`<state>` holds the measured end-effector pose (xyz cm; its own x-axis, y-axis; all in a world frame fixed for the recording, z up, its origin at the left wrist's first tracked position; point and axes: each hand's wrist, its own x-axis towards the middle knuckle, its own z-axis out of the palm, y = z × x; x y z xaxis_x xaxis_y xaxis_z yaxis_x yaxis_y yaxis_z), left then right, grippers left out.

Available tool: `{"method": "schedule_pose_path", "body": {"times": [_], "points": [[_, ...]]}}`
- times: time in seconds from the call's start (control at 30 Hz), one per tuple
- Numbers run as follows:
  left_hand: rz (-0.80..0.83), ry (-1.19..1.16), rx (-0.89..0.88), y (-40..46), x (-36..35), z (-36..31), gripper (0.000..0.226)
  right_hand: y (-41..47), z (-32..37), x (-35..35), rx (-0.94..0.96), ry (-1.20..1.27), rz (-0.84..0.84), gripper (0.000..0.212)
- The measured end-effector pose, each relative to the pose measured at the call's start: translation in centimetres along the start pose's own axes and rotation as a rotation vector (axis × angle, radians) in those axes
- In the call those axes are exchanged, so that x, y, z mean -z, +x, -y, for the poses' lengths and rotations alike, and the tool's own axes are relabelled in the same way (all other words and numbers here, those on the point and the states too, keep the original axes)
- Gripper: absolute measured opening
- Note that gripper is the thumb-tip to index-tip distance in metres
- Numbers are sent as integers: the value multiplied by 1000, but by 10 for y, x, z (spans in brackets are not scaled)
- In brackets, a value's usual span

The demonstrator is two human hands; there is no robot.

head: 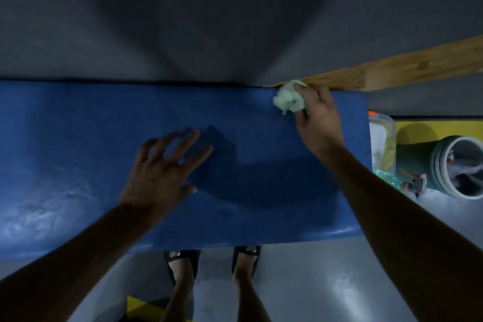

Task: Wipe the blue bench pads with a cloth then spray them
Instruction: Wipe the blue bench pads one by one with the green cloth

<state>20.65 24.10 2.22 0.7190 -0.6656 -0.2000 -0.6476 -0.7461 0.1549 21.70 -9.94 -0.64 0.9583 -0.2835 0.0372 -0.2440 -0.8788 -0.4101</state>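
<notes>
Both bare forearms reached forward from the lower corners of the view. The left hand (162, 172) was spread palm down, fingers splayed and pointing up and to the right, slightly blurred; whether it touched the surface below could not be told. The right hand (320, 120) stretched farther ahead, knuckles up, its fingers and thumb closed around a crumpled pale green cloth (288, 99).

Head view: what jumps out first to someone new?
The big blue padded bench pad fills the middle of the frame, running from the left edge nearly to the right. At its far right corner the right hand presses a crumpled pale green cloth onto it, beside a wooden plank. The left hand is spread, fingers open, over the pad's centre.
</notes>
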Motion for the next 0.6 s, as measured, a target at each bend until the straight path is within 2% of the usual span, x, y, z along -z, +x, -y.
{"method": "schedule_pose_path", "body": {"times": [0.1, 0.17, 0.23, 0.3, 0.4, 0.5, 0.53, 0.6], "points": [[94, 36, 62, -9, -2, 32, 107, -7, 5, 2, -155, 17, -97, 46], [125, 15, 77, -11, -8, 32, 106, -9, 34, -17, -290, 73, -225, 46], [117, 0, 97, -9, -10, 27, 102, -10, 77, -43, -313, 151, -303, 43], [104, -6, 93, -9, -11, 27, 100, -16, 128, -65, -225, 180, -210, 42], [106, -2, 103, -9, -11, 34, 99, -25, 176, -77, 52, 72, 49, 42], [112, -15, 111, -8, -11, 34, 100, -21, 137, -55, 218, -118, 125, 49], [114, -16, 115, -8, -11, 35, 100, -17, 111, -45, 190, -179, 114, 51], [123, -9, 119, -7, -11, 35, 100, -15, 55, -18, 11, -253, 72, 50]]}}
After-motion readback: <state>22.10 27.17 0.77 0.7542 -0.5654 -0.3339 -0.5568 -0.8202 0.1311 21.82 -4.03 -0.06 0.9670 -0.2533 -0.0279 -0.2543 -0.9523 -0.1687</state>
